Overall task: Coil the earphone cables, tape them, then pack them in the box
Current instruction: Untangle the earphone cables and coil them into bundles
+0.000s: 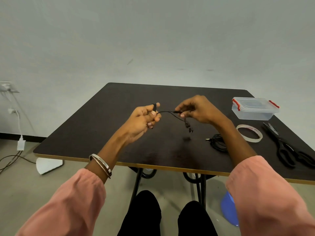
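A black earphone cable (pixel 167 113) stretches between my two hands above the dark table (pixel 95 133). My left hand (pixel 144 120) grips cable wound round its fingers. My right hand (pixel 196 108) pinches the cable's other part, and the earbuds (pixel 188 126) dangle below it. A second black cable (pixel 219 142) lies coiled on the table beside my right forearm. At the right stand a clear plastic box (pixel 254 109) with red latches and its lid on, and a roll of tape (pixel 249 133).
Black scissors (pixel 286 147) lie at the table's right edge. On the floor are a blue stool (pixel 229 208) under the table, a white wedge (pixel 48 165) and power cords (pixel 18 132) at the left wall.
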